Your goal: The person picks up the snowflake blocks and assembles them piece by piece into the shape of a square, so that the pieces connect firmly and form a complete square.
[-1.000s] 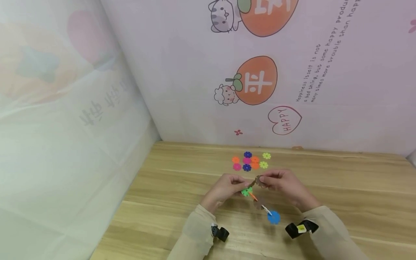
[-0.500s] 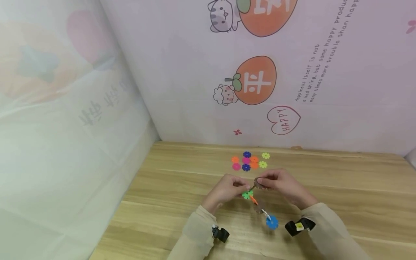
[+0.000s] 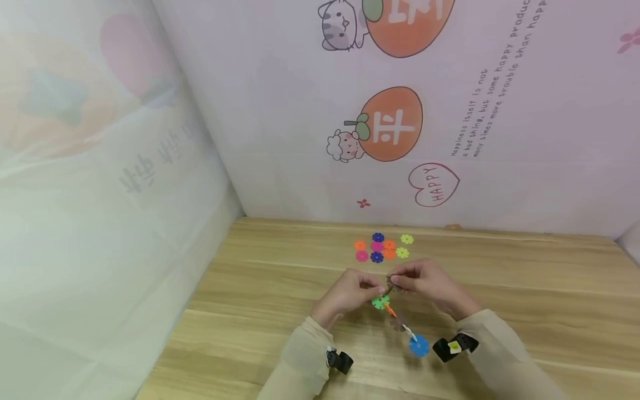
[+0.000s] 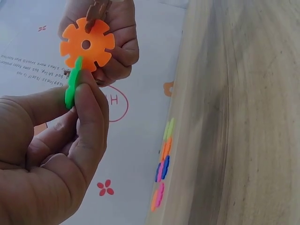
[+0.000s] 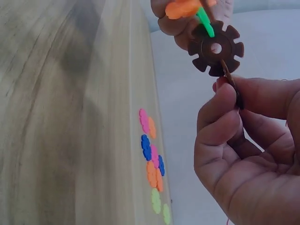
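Observation:
A chain of notched plastic discs hangs between my hands. My left hand point(image 3: 350, 294) pinches the green disc point(image 4: 71, 91) between thumb and index finger; an orange disc point(image 4: 103, 44) is slotted to it. Down from there run a brown disc point(image 3: 398, 322), a white disc point(image 3: 409, 332) seen edge-on and a blue disc point(image 3: 419, 345) at the end. Above the green one, another brown disc point(image 5: 202, 50) faces the right wrist camera. My right hand point(image 3: 430, 282) pinches one more brown disc point(image 5: 238, 97), whose edge meets a notch of that facing disc.
Several loose discs lie at the back of the wooden table point(image 3: 280, 266): dark blue point(image 3: 377, 257), pink point(image 3: 361, 256), orange point(image 3: 359, 244) and yellow-green point(image 3: 407, 239). A printed cloth point(image 3: 300, 166) stands behind the table, and another cloth point(image 3: 100, 250) on the left.
My right hand has moved slightly left, bringing its brown disc closer to my left hand. The chain's blue end has swung a little lower. The loose discs have stayed put.

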